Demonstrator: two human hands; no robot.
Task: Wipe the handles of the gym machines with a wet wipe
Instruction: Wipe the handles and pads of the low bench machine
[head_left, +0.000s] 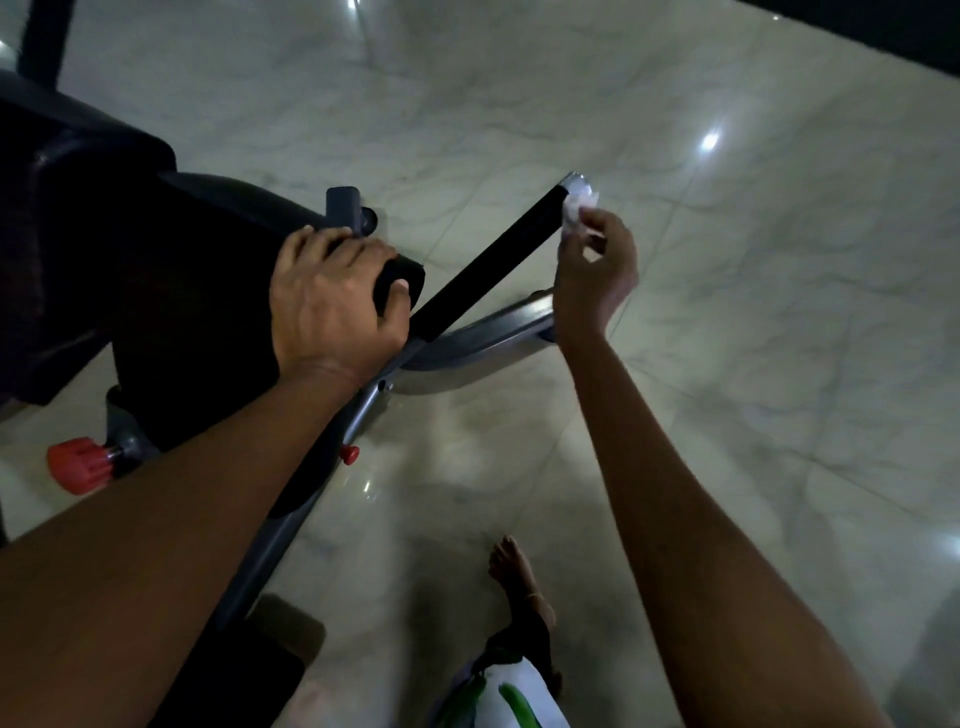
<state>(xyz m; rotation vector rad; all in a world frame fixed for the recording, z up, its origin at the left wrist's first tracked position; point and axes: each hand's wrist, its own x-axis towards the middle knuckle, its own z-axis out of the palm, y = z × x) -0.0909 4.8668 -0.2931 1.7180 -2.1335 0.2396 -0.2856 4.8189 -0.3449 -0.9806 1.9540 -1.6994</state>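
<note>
The light is running dim, and much of the gym machine (156, 291) is sinking into black at the left of the long foam-covered handle (483, 265) — its padded body is showing as little more than a dark mass, and its upper part is being cut off by the frame edge. The left hand (337, 306) is closing tight around a second padded grip (402, 283) just left of the handle's lower end, its palm hiding most of that grip. At the handle's far tip, beside the shiny metal end cap (574, 183), the right hand (595, 280) is pinching a small white wet wipe (577, 210) between thumb and fingertips; the wipe is pressing against the tip, though its shape is hard to make out. Below the handle, a grey steel tube (493, 332) is curving away behind the right wrist. A red knob (78, 466) is sticking out well below and left of the handle, with 1 smaller red knob (350, 453) nearer. The pale marbled tile floor (753, 364) is glinting with lamp reflections, and a bare foot (511, 564) is standing on it far below the handle.
</note>
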